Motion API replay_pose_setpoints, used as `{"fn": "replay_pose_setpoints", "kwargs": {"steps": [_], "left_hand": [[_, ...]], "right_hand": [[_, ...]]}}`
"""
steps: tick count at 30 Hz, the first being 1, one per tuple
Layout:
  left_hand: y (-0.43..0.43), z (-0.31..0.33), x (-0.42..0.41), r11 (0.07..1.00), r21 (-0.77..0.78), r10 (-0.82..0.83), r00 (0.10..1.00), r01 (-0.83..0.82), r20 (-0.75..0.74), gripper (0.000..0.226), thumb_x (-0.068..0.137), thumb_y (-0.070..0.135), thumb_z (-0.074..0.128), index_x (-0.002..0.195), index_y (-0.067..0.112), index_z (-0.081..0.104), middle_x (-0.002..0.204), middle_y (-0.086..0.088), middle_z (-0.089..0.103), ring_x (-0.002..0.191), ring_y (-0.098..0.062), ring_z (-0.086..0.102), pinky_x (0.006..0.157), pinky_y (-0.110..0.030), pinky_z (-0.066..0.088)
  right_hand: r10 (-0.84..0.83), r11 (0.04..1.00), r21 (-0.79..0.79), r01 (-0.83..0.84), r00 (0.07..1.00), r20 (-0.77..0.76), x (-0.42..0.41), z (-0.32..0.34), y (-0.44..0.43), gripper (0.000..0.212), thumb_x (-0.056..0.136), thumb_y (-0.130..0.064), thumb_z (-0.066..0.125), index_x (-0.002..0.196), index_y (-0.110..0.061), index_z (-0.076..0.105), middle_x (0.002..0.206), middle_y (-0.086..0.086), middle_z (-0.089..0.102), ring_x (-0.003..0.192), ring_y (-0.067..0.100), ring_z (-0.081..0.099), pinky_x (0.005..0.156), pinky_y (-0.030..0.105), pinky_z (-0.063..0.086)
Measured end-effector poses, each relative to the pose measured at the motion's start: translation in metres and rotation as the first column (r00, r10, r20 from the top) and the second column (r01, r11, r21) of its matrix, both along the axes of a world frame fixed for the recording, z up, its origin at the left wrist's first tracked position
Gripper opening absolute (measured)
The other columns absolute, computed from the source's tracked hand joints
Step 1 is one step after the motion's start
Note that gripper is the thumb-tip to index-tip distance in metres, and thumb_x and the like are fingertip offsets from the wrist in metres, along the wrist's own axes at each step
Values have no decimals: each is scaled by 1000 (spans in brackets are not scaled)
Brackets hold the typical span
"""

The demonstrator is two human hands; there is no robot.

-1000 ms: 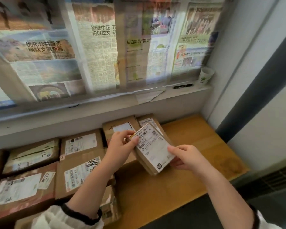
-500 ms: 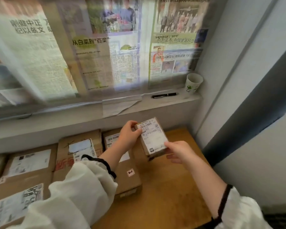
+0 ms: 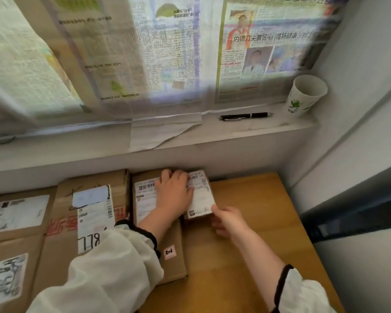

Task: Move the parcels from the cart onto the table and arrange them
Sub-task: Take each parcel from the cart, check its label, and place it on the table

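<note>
A small brown parcel (image 3: 201, 199) with a white shipping label lies flat at the back of the wooden table (image 3: 246, 245), close to the wall. It sits right beside a long brown box (image 3: 172, 265). My left hand (image 3: 174, 197) lies over the seam between the two, its thumb on the label and its fingers curled over the far edge. At the parcel's near right corner, my right hand (image 3: 230, 222) holds on with its fingertips. The cart is not in view.
More labelled boxes fill the table's left side, one marked with handwritten digits (image 3: 93, 213) and others at the left edge (image 3: 16, 213). On the white ledge behind lie a black pen (image 3: 244, 116) and a paper cup (image 3: 305, 96). A wall closes the right side.
The small parcel, held up in both hands before, has come down flat onto the table beside the long box. My view has moved closer and to the right.
</note>
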State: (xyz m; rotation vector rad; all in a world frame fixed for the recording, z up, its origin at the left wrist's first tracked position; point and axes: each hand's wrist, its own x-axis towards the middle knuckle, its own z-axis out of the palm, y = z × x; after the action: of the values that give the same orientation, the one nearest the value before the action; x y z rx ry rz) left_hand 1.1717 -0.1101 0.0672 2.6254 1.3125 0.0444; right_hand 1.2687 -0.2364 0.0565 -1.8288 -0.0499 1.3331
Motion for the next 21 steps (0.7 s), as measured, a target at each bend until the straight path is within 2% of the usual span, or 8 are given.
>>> {"fn": "replay_pose_setpoints", "kwargs": {"steps": [3, 7, 16, 18, 19, 21], "left_hand": [[1, -3, 0, 1000, 16, 0, 1000, 0, -2, 39, 91, 39, 44, 127, 24, 48, 134, 4, 47, 121, -24, 32, 91, -39, 29], [1, -4, 2, 999, 33, 11, 1000, -11, -10, 38, 92, 39, 43, 127, 24, 48, 135, 4, 46, 121, -24, 32, 91, -39, 30], [0, -4, 0, 998, 42, 37, 999, -37, 17, 39, 91, 36, 47, 127, 22, 53, 132, -3, 44, 120, -27, 34, 94, -39, 30], [-1, 4, -5, 1000, -14, 26, 992, -24, 125, 37, 92, 32, 49, 127, 20, 55, 129, -3, 47, 119, -25, 38, 96, -37, 32], [-2, 13, -11, 998, -54, 22, 977, -10, 212, 36, 93, 28, 50, 127, 17, 56, 127, -4, 50, 118, -24, 41, 97, -35, 34], [-3, 40, -29, 996, -80, 0, 927, 32, 375, 33, 94, 21, 52, 125, 11, 57, 121, -6, 57, 115, -23, 49, 96, -29, 37]], "right_hand": [[26, 1000, -4, -26, 998, 54, -2, -1, 7, 12, 94, -25, 55, 99, -14, 53, 76, 1, 59, 69, 15, 54, 58, 26, 41], [30, 1000, 3, -30, 996, 79, -2, -3, 8, 12, 93, -26, 56, 98, -16, 54, 76, 1, 60, 67, 15, 53, 57, 26, 39], [26, 999, 19, -29, 989, 145, -5, -9, 10, 20, 92, -31, 57, 78, -17, 59, 69, 0, 60, 53, 15, 47, 49, 21, 36], [84, 996, -7, -84, 984, 158, -3, -6, 8, 24, 90, -36, 58, 91, -12, 63, 72, 1, 62, 55, 15, 50, 49, 20, 38], [128, 992, -19, -127, 977, 171, -2, -2, 6, 37, 88, -41, 59, 105, -8, 63, 81, 4, 65, 63, 17, 56, 53, 23, 43], [235, 972, -91, -217, 927, 292, 1, 18, 4, 71, 84, -54, 58, 133, -4, 46, 117, 14, 62, 100, 26, 61, 82, 34, 51]]}}
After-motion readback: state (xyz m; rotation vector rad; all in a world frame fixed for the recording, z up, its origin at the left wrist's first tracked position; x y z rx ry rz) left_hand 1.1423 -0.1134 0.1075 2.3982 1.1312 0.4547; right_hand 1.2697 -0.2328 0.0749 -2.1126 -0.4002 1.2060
